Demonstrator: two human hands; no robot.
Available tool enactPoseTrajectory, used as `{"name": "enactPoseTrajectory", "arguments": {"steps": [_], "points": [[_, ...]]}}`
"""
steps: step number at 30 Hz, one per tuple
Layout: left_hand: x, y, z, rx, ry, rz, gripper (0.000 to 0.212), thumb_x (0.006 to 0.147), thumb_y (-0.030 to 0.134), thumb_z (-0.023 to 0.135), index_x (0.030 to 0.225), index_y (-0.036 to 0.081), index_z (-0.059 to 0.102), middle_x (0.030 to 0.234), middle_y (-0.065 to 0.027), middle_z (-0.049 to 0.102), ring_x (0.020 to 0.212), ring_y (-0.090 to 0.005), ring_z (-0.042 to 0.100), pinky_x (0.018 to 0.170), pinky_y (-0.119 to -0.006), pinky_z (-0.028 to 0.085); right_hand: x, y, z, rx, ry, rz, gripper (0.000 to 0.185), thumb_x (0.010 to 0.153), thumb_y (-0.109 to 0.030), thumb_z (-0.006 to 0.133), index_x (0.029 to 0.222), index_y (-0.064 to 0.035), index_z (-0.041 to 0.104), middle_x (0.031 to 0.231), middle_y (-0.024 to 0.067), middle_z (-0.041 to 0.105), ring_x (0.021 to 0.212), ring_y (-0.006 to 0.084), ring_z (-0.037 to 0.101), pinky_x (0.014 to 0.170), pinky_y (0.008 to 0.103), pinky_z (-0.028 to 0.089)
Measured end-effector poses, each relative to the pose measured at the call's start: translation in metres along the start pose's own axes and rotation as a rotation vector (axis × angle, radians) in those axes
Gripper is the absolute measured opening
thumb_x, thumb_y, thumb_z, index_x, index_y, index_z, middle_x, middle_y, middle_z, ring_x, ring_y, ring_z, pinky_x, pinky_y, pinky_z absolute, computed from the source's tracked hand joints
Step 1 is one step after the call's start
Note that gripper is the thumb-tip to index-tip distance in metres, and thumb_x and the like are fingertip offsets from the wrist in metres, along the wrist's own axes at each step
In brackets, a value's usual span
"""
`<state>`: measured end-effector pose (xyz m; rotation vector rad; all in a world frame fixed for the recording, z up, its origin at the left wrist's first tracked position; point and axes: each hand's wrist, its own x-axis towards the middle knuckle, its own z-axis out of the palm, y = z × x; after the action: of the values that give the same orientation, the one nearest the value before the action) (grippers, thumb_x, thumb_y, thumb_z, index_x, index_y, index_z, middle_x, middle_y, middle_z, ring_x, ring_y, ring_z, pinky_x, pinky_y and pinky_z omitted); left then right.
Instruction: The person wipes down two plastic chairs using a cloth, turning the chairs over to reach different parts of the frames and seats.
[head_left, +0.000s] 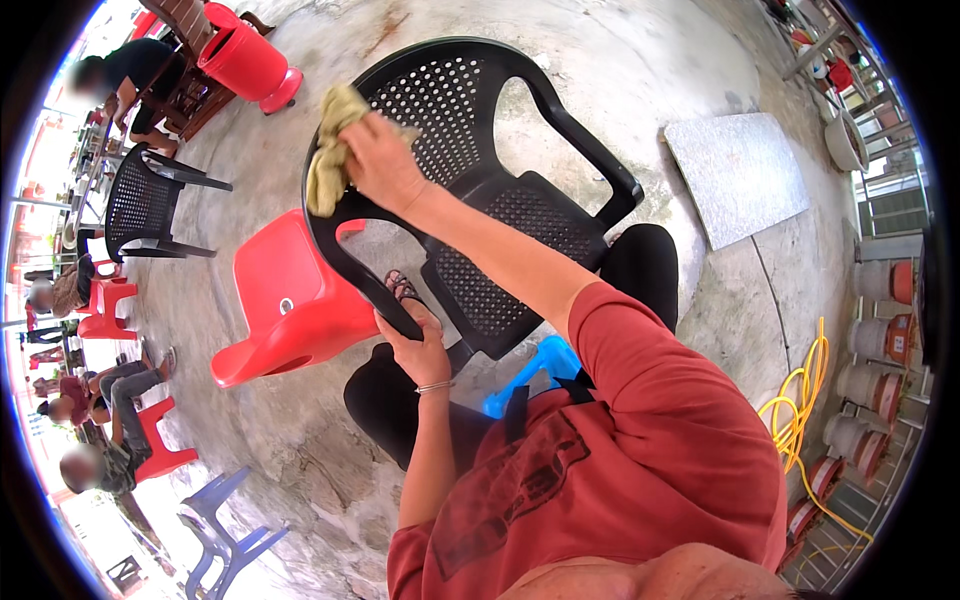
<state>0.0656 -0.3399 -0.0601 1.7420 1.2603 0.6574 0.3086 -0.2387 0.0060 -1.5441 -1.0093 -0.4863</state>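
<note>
A black plastic armchair (517, 225) with a perforated back and seat stands before me, close between my knees. My right hand (382, 161) holds a yellowish-green cloth (330, 161) against the outer edge of the chair's backrest, on the left side of the view. My left hand (416, 345) grips the front end of the nearer armrest. Below and left of that armrest is a red plastic chair (277, 277), partly hidden behind the black one. Part of a blue plastic stool (551, 360) shows beneath me.
Another black armchair (142, 202), a red bin (244, 60) and seated people are at the left. A grey flat board (739, 176) lies at the right. Nearer me are a coiled yellow hose (791, 420) and several plant pots (874, 337). A bluish plastic chair (225, 540) stands lower left.
</note>
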Motion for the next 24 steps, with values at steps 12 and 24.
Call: {"name": "enactPoseTrajectory", "arguments": {"steps": [12,24], "points": [[0.002,-0.004,-0.001,0.128,0.008,0.048,0.079,0.080,0.006,0.060,0.151,0.005,0.026,0.123,-0.0237,0.059,0.108,-0.0370,0.062,0.094,-0.041,0.047,0.011,0.108,-0.088,-0.343,0.251,0.099,0.023,0.076,-0.007,0.066,0.097,-0.0112,0.058,0.095,0.0151,0.057,0.088,0.0352,0.058,0.071,0.0440,0.052],[0.005,-0.022,0.006,0.149,0.062,0.185,0.078,0.078,0.003,0.064,0.149,0.001,0.030,0.098,-0.0191,0.066,0.087,-0.0294,0.067,0.082,-0.037,0.052,-0.195,0.149,-0.086,-0.646,-0.559,0.493,0.029,0.080,-0.014,0.067,0.107,-0.0039,0.063,0.111,0.0177,0.058,0.102,0.0356,0.060,0.086,0.0451,0.052]]}}
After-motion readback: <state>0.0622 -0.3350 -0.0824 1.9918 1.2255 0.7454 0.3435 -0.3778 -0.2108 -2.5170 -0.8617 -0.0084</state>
